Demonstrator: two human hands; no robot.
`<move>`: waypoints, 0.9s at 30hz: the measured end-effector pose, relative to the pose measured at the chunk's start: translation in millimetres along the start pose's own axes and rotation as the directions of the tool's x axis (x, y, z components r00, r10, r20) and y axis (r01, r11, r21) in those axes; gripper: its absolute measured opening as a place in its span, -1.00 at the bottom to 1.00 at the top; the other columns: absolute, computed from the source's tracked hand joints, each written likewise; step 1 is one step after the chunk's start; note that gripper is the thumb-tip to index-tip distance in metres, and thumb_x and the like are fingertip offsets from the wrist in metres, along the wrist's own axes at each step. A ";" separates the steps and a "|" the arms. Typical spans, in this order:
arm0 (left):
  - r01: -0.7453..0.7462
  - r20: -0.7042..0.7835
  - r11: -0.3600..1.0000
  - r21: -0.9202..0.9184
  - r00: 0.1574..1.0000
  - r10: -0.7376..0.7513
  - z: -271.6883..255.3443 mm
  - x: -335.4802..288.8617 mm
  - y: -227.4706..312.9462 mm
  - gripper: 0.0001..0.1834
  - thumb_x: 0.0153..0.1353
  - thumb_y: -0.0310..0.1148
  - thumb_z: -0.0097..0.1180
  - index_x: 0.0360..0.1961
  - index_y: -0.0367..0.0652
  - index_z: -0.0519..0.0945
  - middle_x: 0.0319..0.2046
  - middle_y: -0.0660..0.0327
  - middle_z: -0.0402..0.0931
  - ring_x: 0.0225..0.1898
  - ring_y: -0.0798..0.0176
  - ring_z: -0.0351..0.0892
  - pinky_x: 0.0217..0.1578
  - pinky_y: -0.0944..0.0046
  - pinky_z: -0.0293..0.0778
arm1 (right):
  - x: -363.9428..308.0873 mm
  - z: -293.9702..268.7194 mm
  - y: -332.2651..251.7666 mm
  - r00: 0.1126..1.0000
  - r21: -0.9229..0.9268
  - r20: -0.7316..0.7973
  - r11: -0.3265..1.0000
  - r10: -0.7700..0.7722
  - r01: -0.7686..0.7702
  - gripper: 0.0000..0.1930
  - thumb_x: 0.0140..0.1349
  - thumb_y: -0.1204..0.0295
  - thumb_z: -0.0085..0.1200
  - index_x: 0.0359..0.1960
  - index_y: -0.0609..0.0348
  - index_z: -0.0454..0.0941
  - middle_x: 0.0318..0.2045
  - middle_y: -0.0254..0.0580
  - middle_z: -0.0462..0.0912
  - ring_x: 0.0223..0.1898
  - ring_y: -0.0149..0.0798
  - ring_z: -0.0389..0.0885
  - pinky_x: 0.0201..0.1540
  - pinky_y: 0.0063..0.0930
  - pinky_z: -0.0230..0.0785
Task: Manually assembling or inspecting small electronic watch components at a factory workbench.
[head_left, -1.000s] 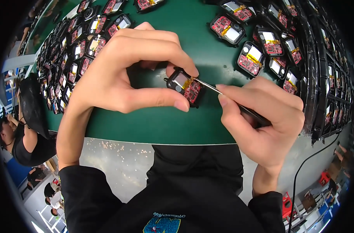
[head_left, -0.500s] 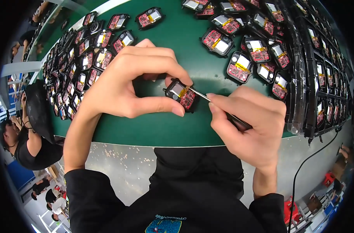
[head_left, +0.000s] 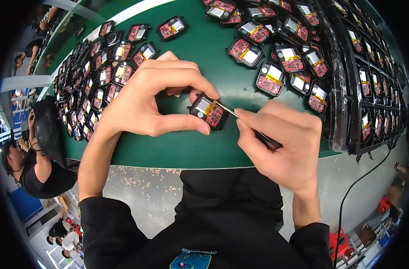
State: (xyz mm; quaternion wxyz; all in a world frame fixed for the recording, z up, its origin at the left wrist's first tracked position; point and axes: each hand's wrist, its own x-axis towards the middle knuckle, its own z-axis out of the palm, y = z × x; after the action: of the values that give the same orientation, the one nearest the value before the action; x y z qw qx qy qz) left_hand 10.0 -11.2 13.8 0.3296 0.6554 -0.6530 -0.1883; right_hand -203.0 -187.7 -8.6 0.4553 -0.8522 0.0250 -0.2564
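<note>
A small black watch case (head_left: pixel 207 111) with a red circuit board, a silvery battery and yellow tape sits tilted between the thumb and fingers of my left hand (head_left: pixel 146 98), just above the green table. From the right, my right hand (head_left: pixel 285 143) grips a slim metal-tipped tool (head_left: pixel 227 109) with a dark handle; whether it has one prong or two cannot be made out. Its tip meets the upper right edge of the case, near the yellow tape and my left index fingertip. The other left fingers are partly hidden behind the case.
Many similar open watch cases (head_left: pixel 101 74) are heaped on the left of the green table (head_left: pixel 177 150). More (head_left: pixel 271 78) lie scattered at the far right, beside stacked black trays (head_left: pixel 354 89) filled with them. A black cable (head_left: pixel 348 193) hangs at right. A co-worker (head_left: pixel 38 166) sits at left.
The view has shifted slightly. Both hands keep their grips, the tool tip stays at the case's upper right edge, and my right hand sits slightly closer to the case.
</note>
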 end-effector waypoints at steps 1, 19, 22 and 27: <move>-0.002 -0.005 1.000 -0.008 1.000 0.002 0.4 -1.6 -2.8 -0.38 -0.20 -0.14 0.78 -0.07 -0.16 0.84 -0.45 0.35 0.58 -0.46 0.36 0.44 -0.24 0.28 0.21 | 1.1 1.6 -0.1 1.000 -0.006 0.012 1.000 0.003 -0.003 -0.78 0.10 0.74 0.40 -0.20 0.30 0.85 -0.60 -0.32 0.56 -0.64 -0.52 0.39 -0.57 -0.54 0.11; -0.056 -0.123 0.996 0.075 0.990 0.065 16.6 -8.4 10.3 -0.54 0.15 -0.09 0.61 -0.05 -0.11 0.74 -0.39 0.36 0.58 -0.33 0.24 0.63 -0.11 0.16 0.40 | -12.4 -15.8 3.9 0.993 0.158 -0.078 0.985 0.086 -0.073 -0.82 0.29 0.75 0.33 -0.09 0.42 0.81 -0.43 -0.40 0.57 -0.44 -0.61 0.37 -0.41 -0.66 0.14; -0.077 -0.158 0.991 0.106 0.983 0.093 16.7 -5.9 7.7 -0.52 0.16 -0.08 0.61 -0.03 -0.12 0.74 -0.40 0.34 0.57 -0.34 0.23 0.60 -0.15 0.16 0.42 | -13.7 -15.8 3.5 0.977 0.205 -0.133 0.969 0.164 -0.135 -0.82 0.23 0.66 0.43 -0.13 0.38 0.84 -0.56 -0.41 0.53 -0.53 -0.60 0.36 -0.47 -0.61 0.09; 0.016 -0.256 0.994 0.112 0.967 0.014 4.7 -15.7 16.6 -0.53 0.11 -0.17 0.66 -0.02 -0.13 0.78 -0.43 0.32 0.58 -0.41 0.33 0.54 -0.34 0.26 0.42 | -4.3 -6.7 -1.9 0.980 0.286 -0.141 0.953 0.140 -0.095 -0.83 0.21 0.66 0.42 -0.15 0.36 0.86 -0.55 -0.37 0.60 -0.55 -0.60 0.41 -0.49 -0.63 0.17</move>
State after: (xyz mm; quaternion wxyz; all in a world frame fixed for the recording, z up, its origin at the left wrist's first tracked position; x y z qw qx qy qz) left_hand -6.6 4.5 18.8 0.3736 0.6921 -0.6141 -0.0649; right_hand -210.1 -190.4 -5.9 0.5815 -0.7534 0.0760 -0.2973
